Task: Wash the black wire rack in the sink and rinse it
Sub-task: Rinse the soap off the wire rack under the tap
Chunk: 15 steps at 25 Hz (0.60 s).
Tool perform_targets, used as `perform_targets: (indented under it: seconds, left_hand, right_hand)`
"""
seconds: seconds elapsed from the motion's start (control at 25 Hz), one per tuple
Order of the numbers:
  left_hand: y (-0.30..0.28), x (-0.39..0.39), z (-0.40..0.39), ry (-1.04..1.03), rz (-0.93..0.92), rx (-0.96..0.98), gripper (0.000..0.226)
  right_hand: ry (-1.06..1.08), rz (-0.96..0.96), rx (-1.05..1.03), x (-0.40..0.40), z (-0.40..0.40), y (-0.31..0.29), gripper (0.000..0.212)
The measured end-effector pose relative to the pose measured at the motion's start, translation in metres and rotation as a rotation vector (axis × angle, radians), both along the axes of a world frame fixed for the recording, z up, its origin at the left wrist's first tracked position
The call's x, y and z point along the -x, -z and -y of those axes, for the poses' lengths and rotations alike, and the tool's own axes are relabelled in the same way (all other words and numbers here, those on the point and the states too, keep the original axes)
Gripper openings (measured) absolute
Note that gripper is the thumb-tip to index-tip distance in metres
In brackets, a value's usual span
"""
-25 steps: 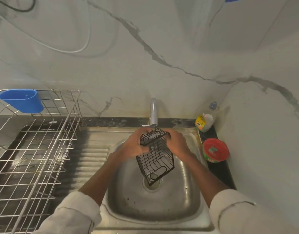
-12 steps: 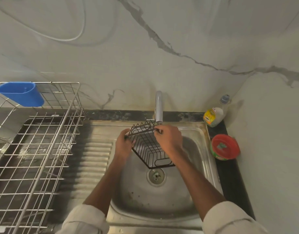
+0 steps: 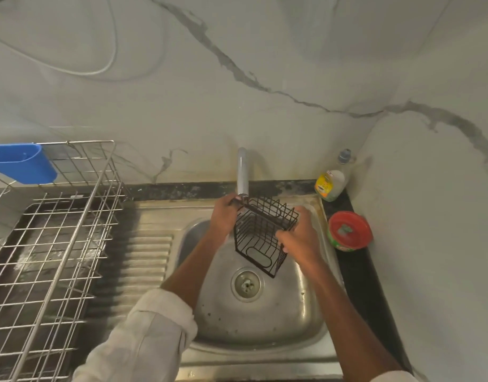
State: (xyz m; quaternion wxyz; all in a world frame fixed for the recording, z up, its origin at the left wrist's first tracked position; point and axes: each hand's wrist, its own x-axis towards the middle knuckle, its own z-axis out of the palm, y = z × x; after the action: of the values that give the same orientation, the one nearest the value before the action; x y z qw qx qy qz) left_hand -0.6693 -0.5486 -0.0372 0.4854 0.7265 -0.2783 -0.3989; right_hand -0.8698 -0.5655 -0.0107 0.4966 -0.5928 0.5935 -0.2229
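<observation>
Both sleeves rolled, forearms reaching in from bottom of frame over sink [image 3: 265,337]. Drain [image 3: 246,284] at basin centre. Black wire rack [image 3: 260,237] held tilted in air above basin, just under tap [image 3: 242,172] spout. Right hand [image 3: 299,239] clamped on rack's right edge; left hand [image 3: 223,215] clamped on upper left corner. Silver dish rack [image 3: 52,244] left of frame, blue cup [image 3: 22,162] hung on it. Red-lidded tub [image 3: 349,230] and soap bottle [image 3: 331,181] on table, right of sink.

The wire rack [image 3: 262,232] is held over the sink [image 3: 254,312], below the tap [image 3: 242,172]. Left of the sink a drying rack [image 3: 52,244] is placed; right, a bottle [image 3: 332,180] and tub [image 3: 349,230].
</observation>
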Motion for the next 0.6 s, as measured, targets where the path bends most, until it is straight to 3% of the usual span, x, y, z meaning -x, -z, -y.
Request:
perform_targets:
  seconds: [0.2,0.36,0.52,0.6]
  left_hand:
    - [0.01,0.022,0.007,0.118,-0.054,0.089,0.036]
    - [0.012,0.019,-0.004,0.143,-0.143,0.14,0.028]
    - [0.01,-0.004,-0.022,0.202,-0.095,0.052,0.057]
    - [0.008,-0.013,-0.032,0.258,-0.003,0.034,0.06]
  right_hand:
    - [-0.12,-0.104,0.012,0.045,0.003,-0.005,0.099]
    - [-0.059,-0.046,0.085,0.048,-0.008,-0.01,0.079]
    - [-0.152,0.015,0.111,0.04,-0.005,-0.017,0.074]
    - [-0.183,0.046,0.084,0.03,-0.004,-0.021,0.072]
